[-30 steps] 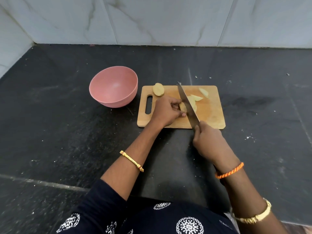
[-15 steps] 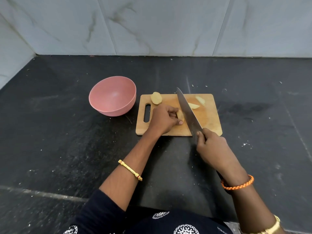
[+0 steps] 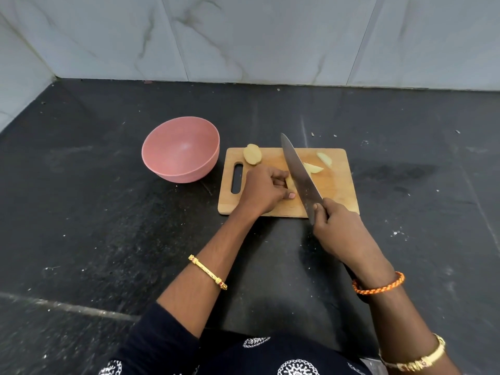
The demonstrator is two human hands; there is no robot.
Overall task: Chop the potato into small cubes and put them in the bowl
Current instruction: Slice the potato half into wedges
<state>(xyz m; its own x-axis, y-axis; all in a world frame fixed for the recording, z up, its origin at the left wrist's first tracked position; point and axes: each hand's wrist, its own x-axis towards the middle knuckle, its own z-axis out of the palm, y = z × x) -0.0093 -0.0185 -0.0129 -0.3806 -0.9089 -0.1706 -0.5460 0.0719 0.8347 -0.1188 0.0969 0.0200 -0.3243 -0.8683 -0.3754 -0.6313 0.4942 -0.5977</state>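
A wooden cutting board lies on the black counter. My left hand curls over a potato piece and holds it on the board. My right hand grips the handle of a large knife, whose blade lies against the right side of that piece. A half potato sits at the board's back left corner. Two cut slices lie right of the blade. The pink bowl stands left of the board, with nothing in it.
The black stone counter runs to a marble-tiled wall at the back and left. Small potato crumbs dot the counter right of the board.
The blade has lowered onto the potato piece under my left hand, and the camera has tilted so the scene sits lower in view. The slices and the half potato have not moved.
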